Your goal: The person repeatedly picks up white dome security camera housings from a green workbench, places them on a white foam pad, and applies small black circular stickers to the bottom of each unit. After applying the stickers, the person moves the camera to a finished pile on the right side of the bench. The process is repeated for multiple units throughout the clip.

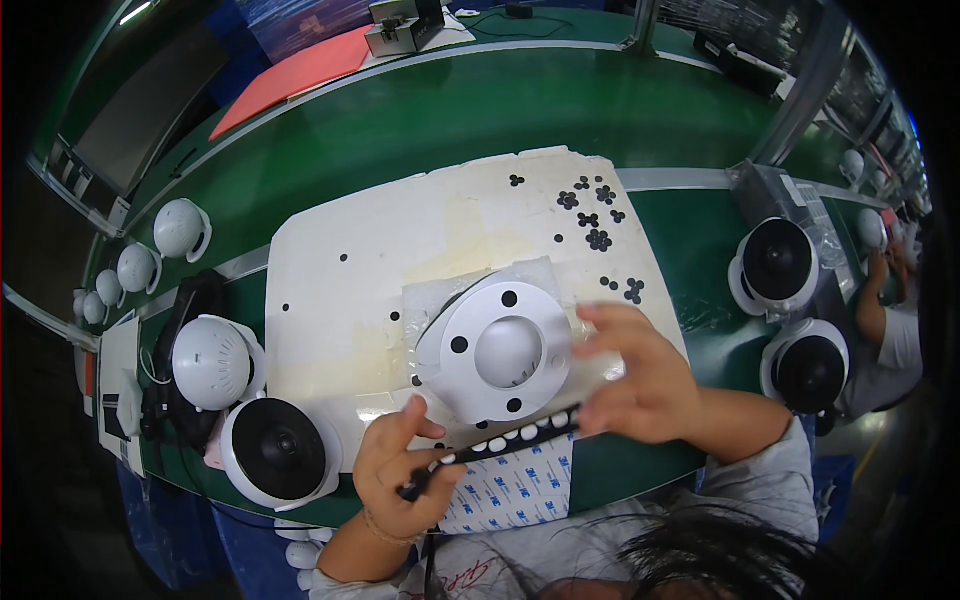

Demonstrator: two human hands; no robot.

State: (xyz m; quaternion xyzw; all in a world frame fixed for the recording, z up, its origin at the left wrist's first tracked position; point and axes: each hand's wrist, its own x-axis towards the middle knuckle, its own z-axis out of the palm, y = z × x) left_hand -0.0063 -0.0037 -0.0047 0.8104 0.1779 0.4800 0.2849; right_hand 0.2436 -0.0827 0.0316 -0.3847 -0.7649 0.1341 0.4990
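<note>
A white round device (553,345) with a wide round opening rests bottom up on a clear plastic bag near the middle of the board. Several black round pads sit on its ring, one of them the left pad (459,345). Below it, my left hand (397,470) is closed on the left end of a black strip (468,452) with a row of white round spots. My right hand (640,375) is beside the device's right edge, its thumb at the strip's right end. Its fingers are blurred, so I cannot make out whether they hold anything.
A pale board (350,290) covers the green bench, with loose black pads (598,240) at its upper right. White sheets with blue print (510,490) lie at the front edge. White devices with black faces (278,449) stand left and right. A co-worker's hand (878,280) shows far right.
</note>
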